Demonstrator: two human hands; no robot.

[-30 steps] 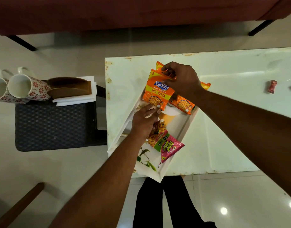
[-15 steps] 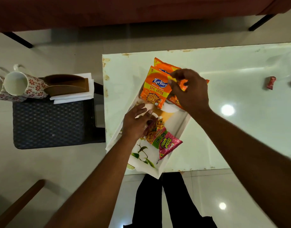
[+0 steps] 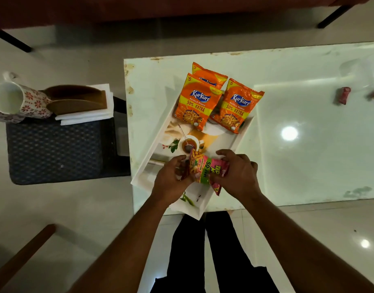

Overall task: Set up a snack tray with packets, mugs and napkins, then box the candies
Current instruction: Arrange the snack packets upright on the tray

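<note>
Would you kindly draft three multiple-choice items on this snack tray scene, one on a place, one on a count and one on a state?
1. Where do the mugs stand?
A. on the tray
B. on the dark stool left of the table
C. on the floor

2. How many orange packets lie on the tray?
A. one
B. three
C. five

3. What is the state of the pink packet?
A. held by both hands
B. lying untouched
C. held by one hand

Answers: 1 B, they sit on the stool beside the napkins. 2 B, three orange packets show. 3 A, the left hand and right hand both grip it.
</note>
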